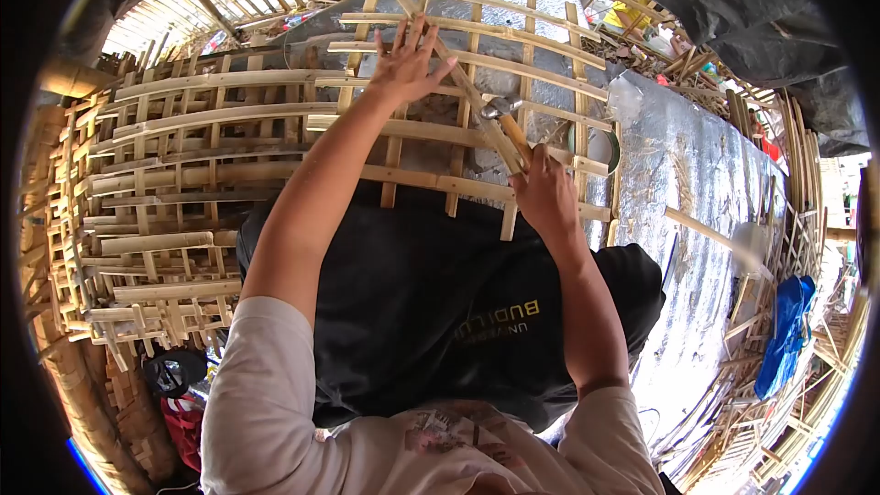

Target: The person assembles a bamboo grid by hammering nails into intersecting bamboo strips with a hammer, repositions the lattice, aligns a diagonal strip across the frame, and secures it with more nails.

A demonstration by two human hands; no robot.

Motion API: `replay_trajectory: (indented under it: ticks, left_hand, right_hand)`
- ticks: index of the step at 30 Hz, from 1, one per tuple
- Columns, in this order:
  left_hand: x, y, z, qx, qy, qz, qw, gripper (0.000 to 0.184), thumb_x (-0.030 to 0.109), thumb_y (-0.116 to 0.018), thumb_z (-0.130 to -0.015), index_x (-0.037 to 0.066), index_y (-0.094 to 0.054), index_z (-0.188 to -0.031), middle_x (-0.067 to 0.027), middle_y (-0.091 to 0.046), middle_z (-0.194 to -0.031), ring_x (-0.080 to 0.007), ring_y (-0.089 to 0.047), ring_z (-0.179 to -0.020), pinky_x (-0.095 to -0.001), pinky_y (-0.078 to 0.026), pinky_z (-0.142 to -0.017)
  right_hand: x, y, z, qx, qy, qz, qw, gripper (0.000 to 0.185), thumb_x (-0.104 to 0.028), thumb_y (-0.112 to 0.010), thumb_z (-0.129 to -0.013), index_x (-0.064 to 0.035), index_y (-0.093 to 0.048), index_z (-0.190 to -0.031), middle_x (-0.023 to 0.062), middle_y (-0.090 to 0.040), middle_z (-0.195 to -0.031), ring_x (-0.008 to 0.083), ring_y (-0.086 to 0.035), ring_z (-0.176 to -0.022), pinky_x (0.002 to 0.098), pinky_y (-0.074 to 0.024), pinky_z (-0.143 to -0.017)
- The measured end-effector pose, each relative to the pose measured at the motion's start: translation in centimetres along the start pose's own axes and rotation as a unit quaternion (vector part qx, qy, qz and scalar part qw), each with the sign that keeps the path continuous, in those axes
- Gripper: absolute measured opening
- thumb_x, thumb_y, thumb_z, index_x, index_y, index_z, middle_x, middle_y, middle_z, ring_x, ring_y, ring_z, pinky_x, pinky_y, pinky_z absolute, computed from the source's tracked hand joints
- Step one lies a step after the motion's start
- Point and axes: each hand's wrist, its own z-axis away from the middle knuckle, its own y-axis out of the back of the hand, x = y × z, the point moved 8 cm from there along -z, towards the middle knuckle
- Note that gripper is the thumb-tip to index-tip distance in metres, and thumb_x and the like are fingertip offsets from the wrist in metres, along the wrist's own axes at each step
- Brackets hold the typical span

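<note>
A lattice panel of bamboo strips (541, 67) lies in front of me, over my lap. One diagonal strip (466, 84) crosses on top of it. My left hand (403, 62) rests near the strip's upper end, fingers spread and pointing away from me. My right hand (547, 191) is closed round the wooden handle of a hammer (515, 133), beside the lower end of the diagonal strip. The hammer's metal head (496, 108) lies over the strip near the panel's middle.
More bamboo lattices (183, 160) are stacked at the left. Black cloth (412, 284) covers my lap. Silvery sheeting (697, 192) spreads to the right, with a loose strip (710, 231) on it. A blue bag (786, 335) and bamboo scraps are at the far right.
</note>
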Motion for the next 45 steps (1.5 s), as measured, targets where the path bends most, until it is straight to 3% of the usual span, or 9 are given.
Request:
replay_trajectory:
  ticks: [8, 12, 18, 24, 33, 39, 45]
  left_hand:
    - [-6.6, -0.9, -8.1, -0.027, 0.089, -0.004, 0.996, 0.094, 0.078, -0.021, -0.091, 0.011, -0.015, -0.158, -0.0090, -0.010, -0.165, -0.0352, -0.009, -0.151, -0.0668, -0.008, -0.118]
    - [-7.5, -3.0, -8.5, -0.036, 0.092, -0.010, 0.995, 0.094, 0.079, -0.018, -0.090, 0.014, -0.012, -0.159, -0.0070, -0.004, -0.166, -0.0352, -0.007, -0.152, -0.0686, -0.006, -0.117]
    - [-8.5, -5.3, -7.3, -0.018, 0.113, 0.071, 0.991, 0.093, 0.078, -0.018, -0.091, 0.014, -0.014, -0.158, -0.0077, -0.007, -0.166, -0.0369, -0.013, -0.151, -0.0667, -0.005, -0.118]
    - [-8.7, -2.9, -6.5, 0.113, 0.169, 0.056, 0.977, 0.086, 0.072, -0.022, -0.094, 0.014, -0.019, -0.157, -0.0176, -0.018, -0.162, -0.0392, -0.022, -0.148, -0.0688, -0.008, -0.116]
    - [-8.7, -1.9, -6.6, 0.155, 0.162, 0.064, 0.972, 0.081, 0.066, -0.030, -0.097, 0.009, -0.026, -0.154, -0.0224, -0.031, -0.154, -0.0434, -0.033, -0.141, -0.0709, -0.014, -0.114]
    - [-8.7, -0.9, -6.1, 0.167, 0.186, 0.071, 0.966, 0.075, 0.061, -0.033, -0.098, 0.004, -0.041, -0.145, -0.0227, -0.042, -0.146, -0.0432, -0.039, -0.136, -0.0710, -0.018, -0.112]
    - [-8.3, -1.4, -6.4, 0.143, 0.154, 0.045, 0.977, 0.074, 0.062, -0.029, -0.099, 0.005, -0.039, -0.147, -0.0164, -0.056, -0.138, -0.0387, -0.042, -0.137, -0.0724, -0.014, -0.113]
  right_hand:
    - [-0.1, -0.1, 0.0, 0.010, 0.019, 0.012, 1.000, 0.041, -0.018, -0.073, -0.084, 0.0020, -0.046, -0.108, 0.0249, -0.065, -0.087, 0.0429, -0.066, -0.081, 0.0497, -0.0548, -0.069]
    - [-0.4, 0.2, 0.1, 0.013, 0.022, -0.001, 1.000, 0.041, -0.016, -0.073, -0.084, 0.0011, -0.046, -0.108, 0.0240, -0.065, -0.089, 0.0427, -0.066, -0.079, 0.0493, -0.0549, -0.068]
    - [-1.8, 1.8, 0.1, 0.038, 0.035, 0.022, 0.998, 0.037, -0.014, -0.072, -0.085, 0.0015, -0.046, -0.106, 0.0216, -0.060, -0.094, 0.0415, -0.066, -0.076, 0.0481, -0.0548, -0.062]
    - [-0.5, -0.2, 0.1, -0.010, 0.017, 0.027, 0.999, 0.034, -0.013, -0.068, -0.087, 0.0027, -0.046, -0.108, 0.0223, -0.060, -0.098, 0.0410, -0.065, -0.079, 0.0483, -0.0549, -0.065]
    - [-0.4, -1.2, 0.3, -0.017, 0.031, 0.043, 0.998, 0.035, -0.014, -0.067, -0.089, 0.0040, -0.046, -0.112, 0.0243, -0.059, -0.099, 0.0420, -0.065, -0.079, 0.0492, -0.0542, -0.066]
    - [-0.7, -1.1, 0.1, 0.001, 0.045, 0.024, 0.999, 0.035, -0.014, -0.068, -0.089, 0.0029, -0.046, -0.110, 0.0239, -0.059, -0.096, 0.0432, -0.064, -0.078, 0.0505, -0.0532, -0.065]
    - [-0.8, -1.2, 0.1, -0.012, 0.037, 0.027, 0.999, 0.034, -0.015, -0.068, -0.088, 0.0027, -0.047, -0.108, 0.0234, -0.059, -0.096, 0.0429, -0.064, -0.078, 0.0500, -0.0534, -0.064]
